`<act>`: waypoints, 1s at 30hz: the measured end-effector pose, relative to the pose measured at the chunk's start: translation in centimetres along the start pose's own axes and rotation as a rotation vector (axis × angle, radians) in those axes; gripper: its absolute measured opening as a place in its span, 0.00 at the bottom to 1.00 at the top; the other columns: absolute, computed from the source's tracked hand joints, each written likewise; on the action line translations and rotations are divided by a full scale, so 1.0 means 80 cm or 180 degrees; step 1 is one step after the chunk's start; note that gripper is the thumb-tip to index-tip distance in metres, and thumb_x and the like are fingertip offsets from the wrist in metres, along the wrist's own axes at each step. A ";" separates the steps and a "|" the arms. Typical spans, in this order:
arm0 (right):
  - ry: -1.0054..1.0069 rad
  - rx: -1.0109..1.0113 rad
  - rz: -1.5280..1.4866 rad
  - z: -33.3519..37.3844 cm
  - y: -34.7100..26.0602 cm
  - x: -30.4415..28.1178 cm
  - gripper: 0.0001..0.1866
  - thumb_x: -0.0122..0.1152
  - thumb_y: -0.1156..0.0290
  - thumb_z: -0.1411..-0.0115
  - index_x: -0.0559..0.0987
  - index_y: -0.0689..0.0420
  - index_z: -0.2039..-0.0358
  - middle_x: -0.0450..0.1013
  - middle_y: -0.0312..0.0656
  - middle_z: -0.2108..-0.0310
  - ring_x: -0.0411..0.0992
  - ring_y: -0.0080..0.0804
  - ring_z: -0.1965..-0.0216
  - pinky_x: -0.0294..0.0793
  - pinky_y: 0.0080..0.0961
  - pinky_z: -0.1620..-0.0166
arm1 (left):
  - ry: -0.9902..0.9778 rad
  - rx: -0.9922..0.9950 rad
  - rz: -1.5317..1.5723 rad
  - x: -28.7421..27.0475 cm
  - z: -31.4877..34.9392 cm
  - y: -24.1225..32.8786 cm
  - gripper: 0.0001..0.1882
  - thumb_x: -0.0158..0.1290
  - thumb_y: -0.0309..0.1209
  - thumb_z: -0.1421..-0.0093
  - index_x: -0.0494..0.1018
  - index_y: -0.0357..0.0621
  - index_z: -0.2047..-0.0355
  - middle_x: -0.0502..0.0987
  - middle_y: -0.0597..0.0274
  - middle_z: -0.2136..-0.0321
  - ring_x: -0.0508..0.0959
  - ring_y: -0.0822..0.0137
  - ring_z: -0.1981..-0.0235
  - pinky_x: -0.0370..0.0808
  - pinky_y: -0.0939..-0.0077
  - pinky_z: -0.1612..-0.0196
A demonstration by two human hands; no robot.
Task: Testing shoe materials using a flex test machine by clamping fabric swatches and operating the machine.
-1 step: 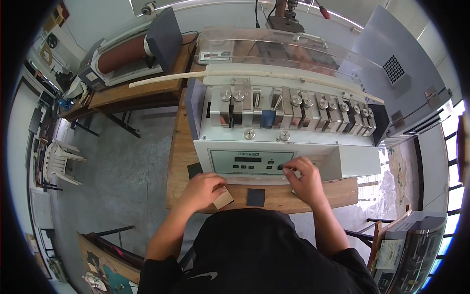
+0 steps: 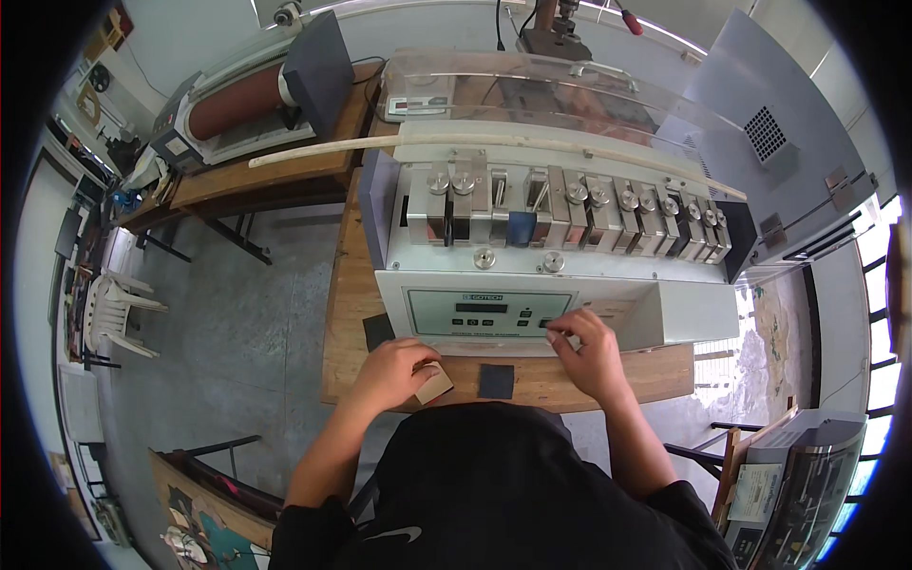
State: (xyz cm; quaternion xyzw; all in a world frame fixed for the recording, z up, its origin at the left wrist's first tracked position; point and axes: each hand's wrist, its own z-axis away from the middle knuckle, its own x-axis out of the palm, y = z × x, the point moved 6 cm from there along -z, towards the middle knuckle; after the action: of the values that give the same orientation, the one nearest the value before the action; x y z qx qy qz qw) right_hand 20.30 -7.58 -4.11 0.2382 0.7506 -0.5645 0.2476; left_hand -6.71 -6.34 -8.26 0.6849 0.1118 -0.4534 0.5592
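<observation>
My left hand [image 2: 391, 372] is closed at the table's front edge, with thumb and fingers on a tan square piece [image 2: 437, 388]; the hand hides one corner of it. My right hand [image 2: 591, 355] reaches to the right end of a control panel [image 2: 446, 311]. Its bent fingertips are at the panel's lower right button, with the thumb slightly apart and nothing visible between them. Between my hands a dark grey square piece [image 2: 496, 381] lies flat on the wooden table [image 2: 608, 375]. Another dark piece [image 2: 378, 330] lies beyond my left hand, beside the machine [image 2: 617, 285].
A row of metal clamps [image 2: 598, 214] with round knobs runs along the machine's top. Behind it, a clear cover [image 2: 532, 90] is raised. At the far left stands a device with a reddish-brown roller [image 2: 237, 103]. A white chair [image 2: 119, 309] is on the left.
My right hand has shifted very slightly left along the panel. The left hand has hardly moved, and the square pieces lie in the same places.
</observation>
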 end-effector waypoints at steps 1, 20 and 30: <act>-0.0026 0.0074 -0.0076 0.008 0.006 0.007 0.05 0.63 0.77 0.46 0.80 0.62 0.68 0.75 0.45 0.69 0.74 0.39 0.67 0.73 0.29 0.64 | -0.0037 -0.0132 0.0132 0.013 0.005 -0.010 0.09 0.60 0.31 0.48 0.79 0.43 0.66 0.79 0.57 0.68 0.78 0.53 0.65 0.75 0.64 0.60; 0.0297 -0.0731 0.0896 -0.142 -0.075 -0.127 0.15 0.64 0.70 0.47 0.77 0.59 0.58 0.75 0.46 0.60 0.71 0.44 0.53 0.69 0.34 0.51 | 0.0569 0.1438 -0.0898 -0.179 -0.129 0.155 0.20 0.67 0.27 0.59 0.73 0.41 0.65 0.76 0.57 0.61 0.75 0.54 0.55 0.71 0.64 0.50; -0.1617 -0.0559 0.2046 -0.227 -0.049 -0.063 0.44 0.71 0.58 0.56 0.64 0.54 0.39 0.65 0.46 0.43 0.60 0.44 0.39 0.58 0.42 0.39 | -0.0350 0.0558 -0.1973 -0.150 -0.246 0.140 0.46 0.69 0.37 0.60 0.60 0.42 0.41 0.70 0.49 0.46 0.67 0.51 0.42 0.62 0.62 0.39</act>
State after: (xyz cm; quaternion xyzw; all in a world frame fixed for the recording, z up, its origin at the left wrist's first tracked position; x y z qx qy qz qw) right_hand 19.78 8.58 6.30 0.2915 0.5984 -0.4331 0.6078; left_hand 3.72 11.08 7.41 0.6383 0.2452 -0.6463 0.3387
